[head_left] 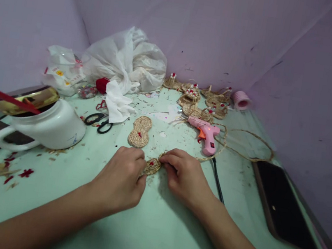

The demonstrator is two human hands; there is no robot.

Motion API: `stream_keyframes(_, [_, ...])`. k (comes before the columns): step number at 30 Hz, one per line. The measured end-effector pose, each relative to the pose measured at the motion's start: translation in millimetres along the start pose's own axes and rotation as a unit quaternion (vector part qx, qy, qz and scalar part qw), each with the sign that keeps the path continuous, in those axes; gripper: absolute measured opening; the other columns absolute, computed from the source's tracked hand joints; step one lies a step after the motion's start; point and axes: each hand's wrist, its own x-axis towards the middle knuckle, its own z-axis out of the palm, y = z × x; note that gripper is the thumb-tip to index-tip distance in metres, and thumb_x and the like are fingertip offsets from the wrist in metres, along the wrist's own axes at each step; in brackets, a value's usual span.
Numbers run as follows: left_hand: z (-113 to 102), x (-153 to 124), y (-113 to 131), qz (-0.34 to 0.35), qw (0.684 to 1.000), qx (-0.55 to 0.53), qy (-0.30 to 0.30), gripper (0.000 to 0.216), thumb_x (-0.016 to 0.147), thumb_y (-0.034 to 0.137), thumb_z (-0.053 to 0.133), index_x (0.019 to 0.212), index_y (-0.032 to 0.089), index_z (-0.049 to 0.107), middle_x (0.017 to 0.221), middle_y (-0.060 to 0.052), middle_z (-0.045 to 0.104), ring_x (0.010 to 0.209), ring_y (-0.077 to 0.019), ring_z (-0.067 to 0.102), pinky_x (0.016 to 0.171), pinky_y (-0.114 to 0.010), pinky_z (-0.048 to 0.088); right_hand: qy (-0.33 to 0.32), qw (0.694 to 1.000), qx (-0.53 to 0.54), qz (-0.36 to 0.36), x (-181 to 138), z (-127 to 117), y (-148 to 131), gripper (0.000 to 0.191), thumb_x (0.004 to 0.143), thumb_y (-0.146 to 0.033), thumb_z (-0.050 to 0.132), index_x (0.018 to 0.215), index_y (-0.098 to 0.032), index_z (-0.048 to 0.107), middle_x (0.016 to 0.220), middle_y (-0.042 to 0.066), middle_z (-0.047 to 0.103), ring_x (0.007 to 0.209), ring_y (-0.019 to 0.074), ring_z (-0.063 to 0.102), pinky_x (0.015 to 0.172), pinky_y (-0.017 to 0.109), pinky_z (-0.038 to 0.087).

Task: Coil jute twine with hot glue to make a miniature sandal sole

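Note:
My left hand is closed around the left part of a small coiled straw sole with a red mark on it. At the sole's right edge, my right hand pinches the braided straw cord. From those fingers the cord runs right and loops across the table. My fingers hide part of the sole. Just beyond my left hand lies a finished-looking straw sole, shaped like a figure eight, also marked red. A pink glue gun rests on its side beyond my right hand.
A white mug stands left, near black-handled scissors and a white cloth. Plastic bags fill the back left. Small straw slippers with beads and a pink spool sit along the back. A dark phone-like slab lies right.

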Motion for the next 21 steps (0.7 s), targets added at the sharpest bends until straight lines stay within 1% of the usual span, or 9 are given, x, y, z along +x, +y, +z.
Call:
stream_keyframes(3, [-2.2,-0.3,1.1,-0.005,1.000,0.010,-0.016,0.015,0.069,0.011,0.049,0.068,0.013,0.064,0.074,-0.007,0.058,0.075,-0.0208,0.057,0.070,-0.034,0.045,-0.014,1.000,-0.006,0.018,-1.6,-5.8,-4.6,0.021,0.075,-0.005,0.054,0.081,-0.018,0.069,0.081,0.006,0.070,0.076,0.0194,0.063,0.069,0.030,0.047])
stream_keyframes(5, [-2.4,-0.6,1.3,-0.009,1.000,0.015,-0.013,0.013,0.067,0.011,0.050,0.063,0.014,0.061,0.072,-0.007,0.057,0.071,-0.0193,0.056,0.067,-0.032,0.045,0.006,0.999,-0.007,0.037,-3.4,-8.3,-8.7,0.010,0.076,-0.012,0.058,0.081,-0.017,0.066,0.074,0.005,0.068,0.067,0.0185,0.062,0.062,0.030,0.047])
stream_keyframes(7, [-1.8,-1.4,1.4,-0.015,1.000,0.017,-0.003,0.012,0.067,0.012,0.050,0.061,0.014,0.061,0.071,-0.006,0.057,0.070,-0.0186,0.056,0.066,-0.030,0.045,0.038,0.998,-0.011,0.039,-5.1,-8.0,-13.8,0.007,0.076,-0.017,0.061,0.083,-0.017,0.062,0.075,0.006,0.067,0.069,0.0194,0.061,0.062,0.031,0.046])
stream_keyframes(9, [-1.1,-2.5,1.5,-0.020,1.000,0.021,0.006,0.012,0.067,0.013,0.050,0.063,0.014,0.062,0.073,-0.006,0.057,0.071,-0.0186,0.057,0.066,-0.030,0.045,0.047,0.999,0.001,-0.004,-6.0,-4.2,-18.5,0.014,0.073,-0.014,0.062,0.086,-0.018,0.060,0.087,0.008,0.065,0.082,0.0210,0.059,0.071,0.032,0.046])
stream_keyframes(11, [-1.5,-3.6,1.7,-0.022,0.999,0.028,0.007,0.013,0.067,0.014,0.051,0.066,0.015,0.064,0.074,-0.006,0.058,0.072,-0.0188,0.057,0.067,-0.031,0.045,0.027,0.998,0.020,-0.060,-6.1,2.6,-21.4,0.022,0.069,-0.006,0.059,0.086,-0.019,0.058,0.092,0.007,0.063,0.087,0.0201,0.057,0.075,0.031,0.045])
stream_keyframes(13, [-3.1,-4.4,2.2,-0.022,0.999,0.036,0.004,0.015,0.068,0.015,0.050,0.068,0.015,0.065,0.075,-0.006,0.059,0.073,-0.0193,0.058,0.067,-0.031,0.044,0.003,0.996,0.030,-0.089,-5.5,9.8,-22.0,0.026,0.066,-0.001,0.055,0.085,-0.019,0.057,0.086,0.005,0.062,0.081,0.0181,0.057,0.070,0.028,0.045])
stream_keyframes(15, [-5.1,-4.8,2.5,-0.026,0.999,0.043,0.005,0.015,0.068,0.016,0.050,0.068,0.016,0.065,0.075,-0.006,0.061,0.073,-0.0203,0.058,0.067,-0.032,0.043,-0.006,0.995,0.025,-0.095,-4.8,15.0,-21.3,0.025,0.066,0.000,0.053,0.083,-0.019,0.055,0.081,0.003,0.062,0.076,0.0174,0.056,0.068,0.028,0.044])
stream_keyframes(18, [-6.3,-5.4,2.4,-0.046,0.997,0.053,0.015,0.015,0.068,0.016,0.049,0.068,0.017,0.064,0.072,-0.006,0.063,0.073,-0.0231,0.059,0.067,-0.036,0.041,-0.013,0.993,0.015,-0.115,-3.4,16.0,-20.7,0.023,0.066,-0.001,0.051,0.079,-0.019,0.054,0.080,0.004,0.063,0.078,0.0182,0.054,0.071,0.029,0.041])
stream_keyframes(21, [-4.5,-6.5,1.6,-0.066,0.996,0.055,0.030,0.016,0.067,0.018,0.049,0.071,0.018,0.065,0.072,-0.007,0.065,0.077,-0.0259,0.059,0.070,-0.039,0.041,-0.019,0.991,0.001,-0.132,-0.7,12.1,-21.0,0.022,0.062,-0.002,0.053,0.075,-0.019,0.053,0.073,0.002,0.061,0.077,0.0192,0.051,0.073,0.032,0.038])
